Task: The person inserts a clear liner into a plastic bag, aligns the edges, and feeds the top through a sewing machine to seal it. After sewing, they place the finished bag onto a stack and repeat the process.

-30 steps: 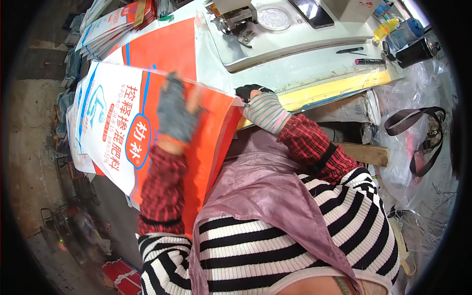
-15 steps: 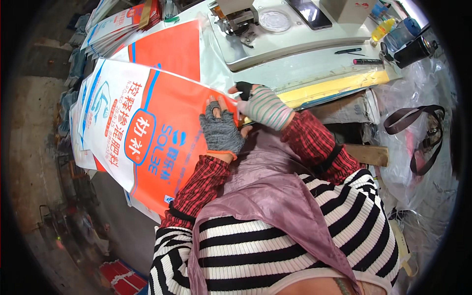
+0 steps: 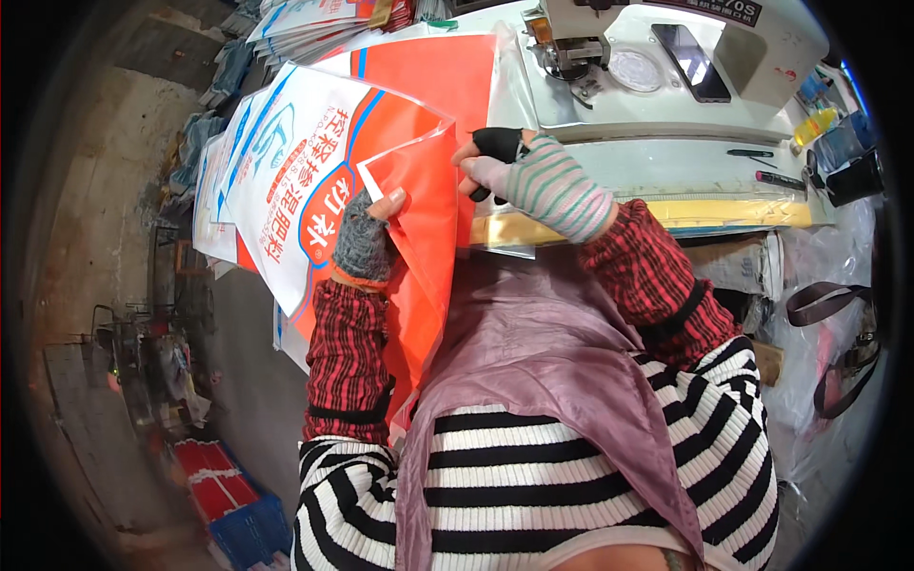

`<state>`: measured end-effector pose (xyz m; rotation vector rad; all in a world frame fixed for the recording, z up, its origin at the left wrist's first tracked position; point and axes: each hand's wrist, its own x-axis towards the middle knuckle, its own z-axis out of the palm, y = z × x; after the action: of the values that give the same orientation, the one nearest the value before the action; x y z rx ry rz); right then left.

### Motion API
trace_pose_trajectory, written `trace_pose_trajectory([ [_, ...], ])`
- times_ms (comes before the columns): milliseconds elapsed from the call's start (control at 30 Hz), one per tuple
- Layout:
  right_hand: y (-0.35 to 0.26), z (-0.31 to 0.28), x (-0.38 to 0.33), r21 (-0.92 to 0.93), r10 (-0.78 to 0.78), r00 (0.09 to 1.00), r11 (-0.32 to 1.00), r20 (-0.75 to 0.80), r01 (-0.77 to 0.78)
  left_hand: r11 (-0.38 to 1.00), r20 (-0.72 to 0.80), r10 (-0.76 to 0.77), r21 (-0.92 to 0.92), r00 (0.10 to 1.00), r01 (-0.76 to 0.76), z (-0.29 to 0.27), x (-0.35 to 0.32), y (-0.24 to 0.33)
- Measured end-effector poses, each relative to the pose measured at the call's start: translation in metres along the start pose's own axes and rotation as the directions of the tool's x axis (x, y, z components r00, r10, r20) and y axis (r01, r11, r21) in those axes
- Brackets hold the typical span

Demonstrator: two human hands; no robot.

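A large orange-and-white printed sack [image 3: 428, 247] with blue bands hangs off the near left of the table. My left hand [image 3: 364, 243], in a grey fingerless glove, is closed on the sack, its thumb up against a lifted flap. The sack's right part is turned over, showing a plain orange face. My right hand [image 3: 547, 181], in a striped fingerless glove with black finger covers, has its fingers curled together just right of the sack. What lies between those fingers, if anything, is hidden. Another orange sack [image 3: 433, 76] lies beneath, partly covered.
A sewing machine part [image 3: 571, 55] and a phone [image 3: 692, 62] are on the white machine bed. A yellow strip [image 3: 657, 219] runs along the table's near edge. Pens [image 3: 779, 179] lie at the right. Stacked sacks [image 3: 314, 19] stand far left; a blue crate [image 3: 252, 533] is on the floor.
My left hand has moved left and lifted the sack's edge, folding it over. My right hand has come away from the sack's corner. The whole view has shifted.
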<state>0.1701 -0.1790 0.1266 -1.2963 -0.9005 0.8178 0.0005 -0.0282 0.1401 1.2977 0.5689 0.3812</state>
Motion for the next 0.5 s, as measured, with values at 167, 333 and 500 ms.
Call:
trace_pose_trajectory([
  [167,-0.008,0.001,0.000,-0.149,0.330,0.944,0.934,0.004,-0.325,0.741,0.079,0.051,0.666,0.996,-0.091,0.029,-0.004,-0.007],
  [333,0.031,-0.020,-0.011,0.010,0.511,0.857,0.859,-0.066,-0.511,0.054,0.456,0.355,0.862,0.816,-0.504,0.005,-0.045,-0.037],
  [500,0.071,-0.031,-0.017,0.054,0.520,0.854,0.853,0.011,-0.520,0.593,-0.551,0.444,0.772,0.706,0.229,-0.144,-0.136,-0.044],
])
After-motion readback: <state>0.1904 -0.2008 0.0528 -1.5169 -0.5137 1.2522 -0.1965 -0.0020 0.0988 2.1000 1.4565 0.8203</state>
